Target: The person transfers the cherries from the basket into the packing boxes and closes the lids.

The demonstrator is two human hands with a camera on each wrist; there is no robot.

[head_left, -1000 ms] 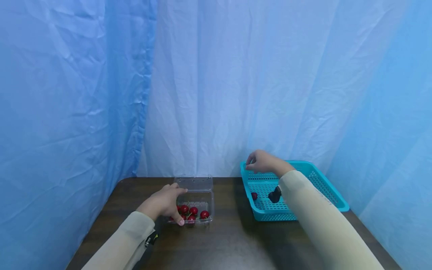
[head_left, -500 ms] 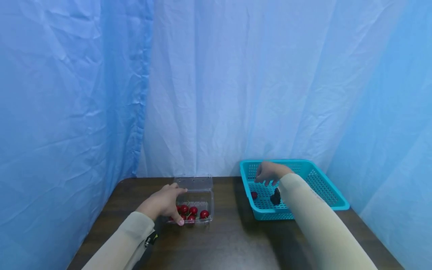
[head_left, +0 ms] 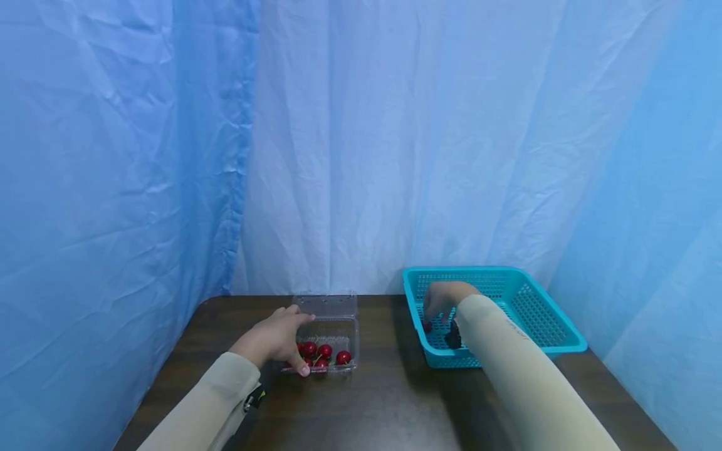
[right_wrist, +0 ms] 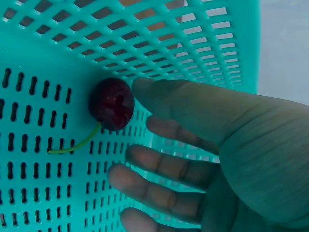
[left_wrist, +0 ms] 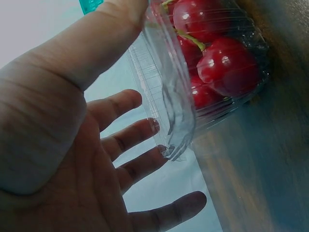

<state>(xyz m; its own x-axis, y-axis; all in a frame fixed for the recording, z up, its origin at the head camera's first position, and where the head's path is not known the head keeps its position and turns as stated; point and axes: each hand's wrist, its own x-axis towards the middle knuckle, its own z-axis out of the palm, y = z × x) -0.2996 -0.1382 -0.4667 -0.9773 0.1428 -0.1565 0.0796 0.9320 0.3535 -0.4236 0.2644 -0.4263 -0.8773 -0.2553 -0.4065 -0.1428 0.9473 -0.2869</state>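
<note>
One lone cherry (right_wrist: 112, 103) sits on the floor of the teal basket (head_left: 541, 313) at the right of the desk (head_left: 383, 401), and the right hand (right_wrist: 203, 159) is down in there with loose, spread fingers, thumb tip just about touching the fruit but not gripping anything. The left hand (head_left: 272, 340) rests relaxed against the side of the clear clamshell box (head_left: 329, 341), thumb on its rim, with more cherries (left_wrist: 217, 63) inside. Cherries like that are probably light, smooth and easy to bruise, so I'd go with a gentle pinch on the round body or on the thin green stem (right_wrist: 72, 145).
</note>
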